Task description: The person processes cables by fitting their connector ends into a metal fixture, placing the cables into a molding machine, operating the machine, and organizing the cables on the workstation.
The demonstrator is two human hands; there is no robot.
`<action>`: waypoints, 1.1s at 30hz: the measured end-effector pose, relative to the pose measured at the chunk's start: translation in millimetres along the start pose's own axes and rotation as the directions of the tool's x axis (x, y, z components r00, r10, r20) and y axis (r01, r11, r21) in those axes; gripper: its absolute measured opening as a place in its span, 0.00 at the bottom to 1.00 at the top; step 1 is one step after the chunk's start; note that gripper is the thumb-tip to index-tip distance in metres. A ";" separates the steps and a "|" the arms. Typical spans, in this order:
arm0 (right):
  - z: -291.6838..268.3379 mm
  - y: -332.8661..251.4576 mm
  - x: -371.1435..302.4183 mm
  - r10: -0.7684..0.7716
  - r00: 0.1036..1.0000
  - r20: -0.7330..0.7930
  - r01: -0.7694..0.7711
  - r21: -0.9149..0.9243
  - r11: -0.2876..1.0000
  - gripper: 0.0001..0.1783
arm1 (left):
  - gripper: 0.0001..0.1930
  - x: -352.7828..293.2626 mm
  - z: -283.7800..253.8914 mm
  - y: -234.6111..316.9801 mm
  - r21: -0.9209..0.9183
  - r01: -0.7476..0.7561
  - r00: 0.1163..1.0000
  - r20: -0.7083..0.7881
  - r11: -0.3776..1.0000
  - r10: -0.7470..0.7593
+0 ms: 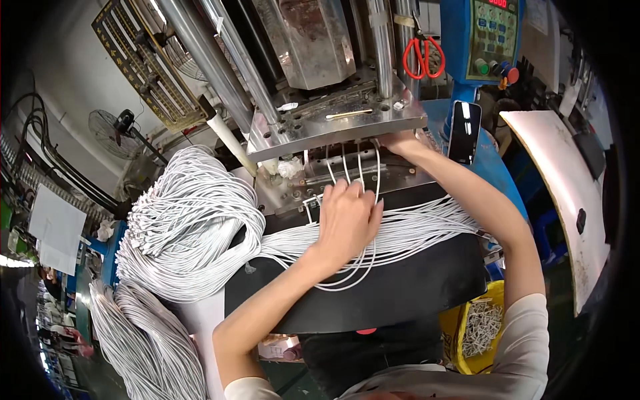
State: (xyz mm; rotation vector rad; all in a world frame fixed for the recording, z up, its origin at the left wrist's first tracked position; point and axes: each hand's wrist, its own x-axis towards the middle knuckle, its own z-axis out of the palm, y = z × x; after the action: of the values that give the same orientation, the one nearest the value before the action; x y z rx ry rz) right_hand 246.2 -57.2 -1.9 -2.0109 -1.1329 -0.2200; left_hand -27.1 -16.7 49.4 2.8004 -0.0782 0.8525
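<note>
Centre of frame: a few white cables (378,167) run up between the metal plates of a press (353,127). Left hand (348,220) lies over them, fingers bent; can't tell whether it pinches any. Right hand (402,143) reaches under the upper plate, fingertips hidden, grip unknown. Reads as placing or adjusting cable ends; the next move would call for even strands and fingers clear of the plates. Behind the left hand, more cable crosses a black tabletop (427,293); big coil (193,220), centre left.
</note>
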 end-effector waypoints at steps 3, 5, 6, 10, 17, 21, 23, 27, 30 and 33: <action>29.8 54.6 31.9 -0.618 0.701 -0.356 0.574 -0.232 0.785 0.17 | 0.13 31.7 17.9 -23.2 0.010 0.042 0.999 -0.024 0.999 -0.042; 37.8 50.8 36.4 -0.597 0.745 -0.297 0.573 -0.175 0.801 0.17 | 0.16 36.6 25.7 -40.9 -0.035 0.120 0.992 0.050 0.992 -0.119; 37.3 45.5 35.8 -0.576 0.785 -0.230 0.561 -0.131 0.817 0.17 | 0.17 40.2 25.6 -44.6 -0.062 0.157 0.984 0.090 0.986 -0.151; 12.1 -2.3 20.9 -0.242 0.967 0.076 0.251 -0.143 0.957 0.15 | 0.22 52.5 8.5 -59.4 -0.139 0.602 0.755 0.420 0.786 -0.504; -0.2 -55.3 -67.1 -0.502 0.862 0.066 0.429 -0.621 0.656 0.27 | 0.46 38.4 2.6 -76.6 -0.066 0.262 0.934 0.268 0.963 -0.235; 12.8 -67.8 -52.5 -0.286 0.942 0.176 0.333 -0.602 0.726 0.39 | 0.54 37.5 10.8 -82.9 0.198 0.092 0.971 0.200 0.976 -0.132; 6.3 -67.7 -42.1 -0.241 0.938 0.248 0.342 -0.566 0.750 0.39 | 0.56 34.5 8.9 -82.4 0.266 0.044 0.979 0.181 0.963 -0.094; -12.1 -76.8 -50.6 -0.167 0.925 0.341 0.338 -0.542 0.769 0.40 | 0.56 32.7 -11.6 -69.9 -0.014 0.223 0.931 0.298 0.975 -0.209; -41.0 -78.1 -117.4 -0.227 0.932 0.282 0.348 -0.530 0.773 0.43 | 0.49 -21.2 -20.1 -6.8 0.011 -0.167 0.972 0.171 0.986 0.163; -108.9 -126.6 -225.2 -0.391 0.777 0.493 0.452 -0.004 0.892 0.47 | 0.31 -134.8 -40.8 60.4 -0.263 -0.447 0.861 0.134 0.855 0.491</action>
State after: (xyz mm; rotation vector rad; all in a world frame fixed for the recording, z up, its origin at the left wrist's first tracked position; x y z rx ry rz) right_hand 39.7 -244.3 29.4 -1.9408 -1.9405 -0.0054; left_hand -168.1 -68.3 18.7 2.6685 -0.8726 0.5995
